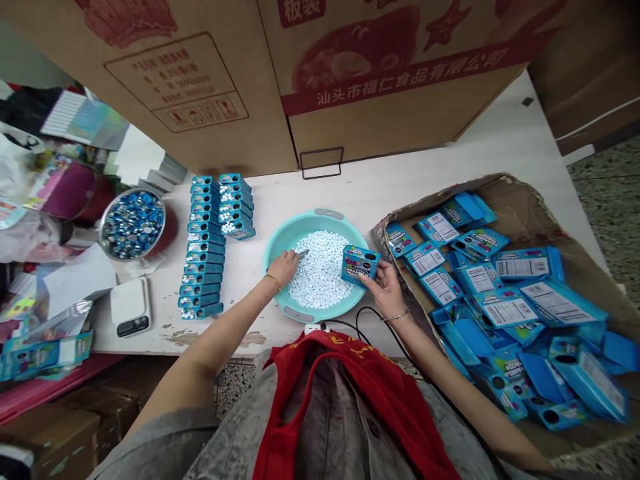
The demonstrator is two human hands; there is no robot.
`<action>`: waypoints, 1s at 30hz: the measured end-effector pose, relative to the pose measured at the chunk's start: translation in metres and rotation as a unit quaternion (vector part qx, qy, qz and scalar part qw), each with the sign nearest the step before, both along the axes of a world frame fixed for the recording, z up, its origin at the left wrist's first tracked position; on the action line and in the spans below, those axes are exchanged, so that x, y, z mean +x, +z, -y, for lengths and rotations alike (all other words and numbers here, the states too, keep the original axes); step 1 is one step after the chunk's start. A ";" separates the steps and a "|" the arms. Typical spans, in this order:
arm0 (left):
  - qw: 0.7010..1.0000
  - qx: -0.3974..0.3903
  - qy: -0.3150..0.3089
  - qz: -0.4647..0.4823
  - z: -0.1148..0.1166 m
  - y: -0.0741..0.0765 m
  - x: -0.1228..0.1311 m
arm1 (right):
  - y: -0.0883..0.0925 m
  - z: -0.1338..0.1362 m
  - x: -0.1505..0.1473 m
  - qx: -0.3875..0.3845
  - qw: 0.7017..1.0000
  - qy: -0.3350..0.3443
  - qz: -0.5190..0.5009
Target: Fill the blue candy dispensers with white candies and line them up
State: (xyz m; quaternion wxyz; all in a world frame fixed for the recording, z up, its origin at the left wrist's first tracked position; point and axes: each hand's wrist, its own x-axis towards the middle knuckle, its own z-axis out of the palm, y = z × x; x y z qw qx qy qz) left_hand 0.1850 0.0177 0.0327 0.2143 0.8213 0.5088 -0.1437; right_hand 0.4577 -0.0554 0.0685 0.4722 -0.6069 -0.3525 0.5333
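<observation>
My left hand (283,268) is closed over the left side of a turquoise basin (273,241), gripping a small grey tool (303,254) whose tip points into the candies. Most of that tool is hidden, so its kind is unclear. Small white candies (323,270) cover the basin's bottom. Above the basin's right rim, my right hand (386,288) holds a blue candy box (360,265) by its right edge, with its printed front towards me. To the left stand two rows of blue candy boxes (203,257), several with white candies showing at their ends.
A large cardboard carton (200,87) stands along the back. On the right is an open carton (520,193) of blue boxes. A bowl of blue and silver pieces (133,223) and a white scale (130,307) are at left. A black cable (367,311) runs near my right wrist.
</observation>
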 end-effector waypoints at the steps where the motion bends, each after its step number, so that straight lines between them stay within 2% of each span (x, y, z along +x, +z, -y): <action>1: 1.000 -0.013 -0.012 0.007 0.002 -0.005 0.004 | -0.001 -0.001 0.000 0.001 1.000 -0.002 -0.001; 5: 0.997 -0.039 -0.053 0.037 0.015 -0.020 0.018 | 0.000 -0.003 0.002 -0.011 1.000 -0.008 -0.016; 9: 0.982 -0.077 -0.082 0.153 0.032 -0.030 0.040 | 0.002 -0.006 0.003 -0.020 0.999 -0.022 -0.040; 13: 0.961 -0.105 -0.030 0.254 0.038 -0.036 0.056 | 0.007 -0.010 0.002 -0.016 0.999 -0.017 -0.032; 17: 0.941 -0.114 0.035 0.318 0.037 -0.029 0.042 | 0.010 -0.014 0.005 0.024 0.999 -0.021 0.022; 19: 0.931 -0.097 0.051 0.348 0.036 -0.018 0.028 | 0.009 -0.015 0.007 0.049 0.997 -0.021 0.058; 21: 0.924 -0.074 0.052 0.372 0.033 0.001 0.014 | 0.007 -0.016 0.009 0.067 0.993 -0.013 0.101; 26: 0.925 -0.034 0.029 0.377 0.019 0.067 -0.013 | 0.006 -0.017 0.006 0.094 0.970 0.057 0.216; 30: 0.948 -0.028 -0.031 0.316 0.004 0.114 -0.013 | 0.007 -0.020 -0.005 0.138 0.945 0.137 0.262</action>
